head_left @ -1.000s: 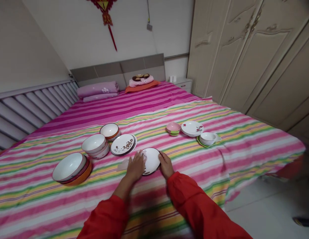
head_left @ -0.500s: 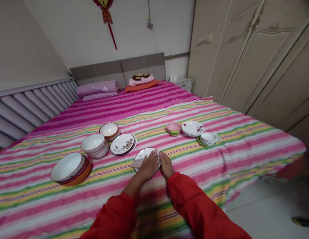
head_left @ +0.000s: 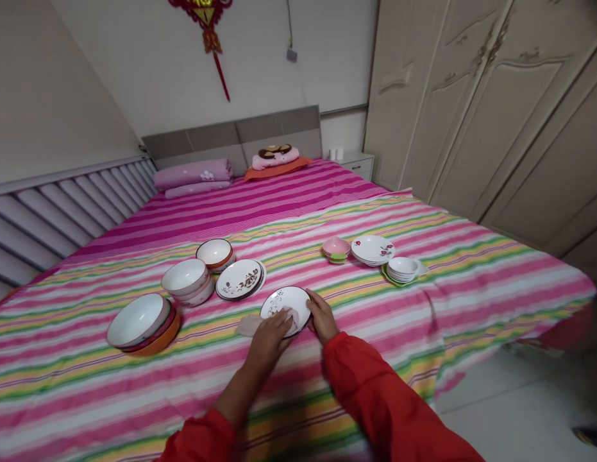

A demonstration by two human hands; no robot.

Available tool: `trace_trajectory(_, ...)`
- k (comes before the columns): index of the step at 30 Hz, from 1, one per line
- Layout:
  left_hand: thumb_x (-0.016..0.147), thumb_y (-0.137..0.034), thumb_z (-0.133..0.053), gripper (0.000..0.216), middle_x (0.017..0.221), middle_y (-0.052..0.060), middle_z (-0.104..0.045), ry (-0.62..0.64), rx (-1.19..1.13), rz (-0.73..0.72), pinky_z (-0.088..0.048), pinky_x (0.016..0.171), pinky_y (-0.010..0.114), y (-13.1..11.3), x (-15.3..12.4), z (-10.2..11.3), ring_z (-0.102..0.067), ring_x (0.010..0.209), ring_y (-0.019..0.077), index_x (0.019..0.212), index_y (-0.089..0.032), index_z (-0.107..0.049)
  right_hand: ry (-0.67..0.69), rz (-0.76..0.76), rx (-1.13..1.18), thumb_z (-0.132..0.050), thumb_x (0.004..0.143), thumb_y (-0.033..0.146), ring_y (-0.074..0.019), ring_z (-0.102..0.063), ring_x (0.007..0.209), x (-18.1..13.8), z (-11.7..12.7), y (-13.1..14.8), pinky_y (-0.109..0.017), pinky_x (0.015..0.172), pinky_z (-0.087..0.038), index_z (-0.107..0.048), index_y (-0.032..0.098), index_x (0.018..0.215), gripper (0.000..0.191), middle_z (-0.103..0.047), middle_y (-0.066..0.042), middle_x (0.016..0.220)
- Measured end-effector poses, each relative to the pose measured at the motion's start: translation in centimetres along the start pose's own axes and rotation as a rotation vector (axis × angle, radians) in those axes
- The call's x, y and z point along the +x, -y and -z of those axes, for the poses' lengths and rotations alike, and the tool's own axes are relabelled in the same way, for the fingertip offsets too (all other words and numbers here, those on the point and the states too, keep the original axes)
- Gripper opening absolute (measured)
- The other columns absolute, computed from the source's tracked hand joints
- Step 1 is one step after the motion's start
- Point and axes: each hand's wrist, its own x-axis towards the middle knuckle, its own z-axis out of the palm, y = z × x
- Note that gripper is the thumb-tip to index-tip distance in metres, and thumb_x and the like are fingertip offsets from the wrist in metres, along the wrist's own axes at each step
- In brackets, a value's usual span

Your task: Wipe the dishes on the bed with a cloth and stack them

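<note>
A small white plate with a dark rim and a grey-brown pattern is tilted just above the striped cloth. My right hand grips its right edge, thumb over the rim. Closed on a pale cloth, my left hand presses part of it against the plate's near side. The cloth's loose end sticks out to the left. Just beyond lies a stack of patterned plates.
To the left stand nested large bowls, stacked white bowls and a dark-rimmed bowl. On the right are pink bowls, flowered plates and small white dishes. The striped cloth covers the bed.
My left hand has slid left and nearer across the plate with the cloth, uncovering the plate's middle. My right hand keeps its grip at the right edge. The view has shifted slightly.
</note>
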Motion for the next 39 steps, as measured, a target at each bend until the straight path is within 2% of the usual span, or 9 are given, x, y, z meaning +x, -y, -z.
trace_trajectory(3,0.087,-0.033,-0.055,0.031,0.124,0.008,-0.064,-0.084,-0.112,0.016,-0.045,0.1,0.04,-0.2,0.2,0.8,-0.057,0.119,0.0251,0.114,-0.024,-0.066,0.042,-0.004,0.009,-0.064,0.073,0.054,-0.0114,-0.045,0.03,-0.1,-0.1,0.6,-0.019,0.027,-0.027,-0.056,0.012,0.124,0.067,-0.049,0.007,0.04)
trace_trajectory(6,0.085,-0.039,-0.055,0.031,0.115,0.006,-0.069,-0.164,-0.349,0.118,-0.048,0.094,0.036,-0.6,0.6,3.0,-0.063,0.108,0.0251,0.108,-0.024,-0.07,0.054,0.026,0.067,-0.067,0.071,0.056,-0.0124,-0.054,0.042,-0.2,-0.2,1.3,-0.019,0.03,-0.033,-0.063,0.016,0.115,0.06,-0.058,0.003,0.053)
trace_trajectory(12,0.071,-0.05,-0.068,0.047,0.078,0.004,-0.072,-0.221,-1.03,0.455,-0.05,0.057,0.024,-1.1,1.5,7.5,-0.065,0.066,0.0182,0.099,-0.014,-0.07,0.136,-0.008,0.126,-0.074,0.067,0.049,-0.0098,-0.048,0.042,-0.4,-0.2,2.1,-0.018,0.035,-0.033,-0.066,0.016,0.099,0.047,-0.054,0.004,0.05)
trace_trajectory(18,0.063,-0.049,-0.076,0.064,0.075,0.005,-0.071,-0.34,-1.417,0.68,-0.05,0.054,0.024,-0.5,2.6,5.9,-0.063,0.058,0.0148,0.112,-0.011,-0.06,0.21,-0.109,0.225,-0.08,0.06,0.038,-0.0017,-0.018,0.036,-0.4,0.6,2.7,-0.016,0.033,-0.015,-0.062,0.017,0.071,0.03,-0.036,0.011,0.044)
trace_trajectory(21,0.069,-0.047,-0.072,0.059,0.081,0.006,-0.071,-0.442,-1.301,0.709,-0.053,0.063,0.027,0.4,3.1,4.0,-0.066,0.069,0.0175,0.114,-0.011,-0.06,0.222,-0.164,0.217,-0.082,0.057,0.037,-0.0007,-0.013,0.036,-0.3,1.0,2.8,-0.016,0.032,-0.009,-0.061,0.017,0.071,0.032,-0.035,0.012,0.043)
trace_trajectory(24,0.082,-0.043,-0.056,0.044,0.093,0.008,-0.071,-0.54,-0.913,0.637,-0.054,0.079,0.035,1.4,3.6,2.5,-0.066,0.09,0.023,0.113,-0.011,-0.062,0.209,-0.174,0.212,-0.083,0.055,0.038,-0.0002,-0.014,0.035,-0.3,1.0,2.8,-0.015,0.031,-0.007,-0.061,0.016,0.069,0.034,-0.037,0.011,0.043)
trace_trajectory(28,0.09,-0.032,-0.043,0.04,0.127,0.015,-0.059,-0.56,-0.538,0.464,-0.036,0.107,0.042,2.0,5.4,1.9,-0.05,0.123,0.027,0.115,-0.008,-0.062,0.177,-0.18,0.216,-0.083,0.056,0.039,0.0,-0.016,0.035,-0.3,0.9,2.8,-0.015,0.031,-0.007,-0.061,0.016,0.069,0.034,-0.039,0.01,0.044)
trace_trajectory(34,0.09,-0.028,-0.047,0.029,0.122,0.004,-0.065,-0.262,-0.373,0.215,-0.031,0.109,0.044,-1.4,8.7,1.6,-0.051,0.12,0.0231,0.11,-0.023,-0.067,0.158,-0.179,0.231,-0.08,0.06,0.039,-0.0009,-0.017,0.034,0.1,0.9,2.3,-0.015,0.031,-0.009,-0.056,0.017,0.066,0.034,-0.037,0.011,0.042)
trace_trajectory(39,0.094,-0.024,-0.04,0.034,0.134,0.007,-0.056,-0.064,-0.078,0.115,-0.033,0.105,0.044,-4.6,7.6,0.8,-0.044,0.127,0.0239,0.121,-0.021,-0.06,0.115,-0.14,0.292,-0.076,0.062,0.037,-0.0016,-0.016,0.033,0.6,1.1,1.7,-0.015,0.031,-0.011,-0.05,0.019,0.061,0.032,-0.028,0.013,0.038)
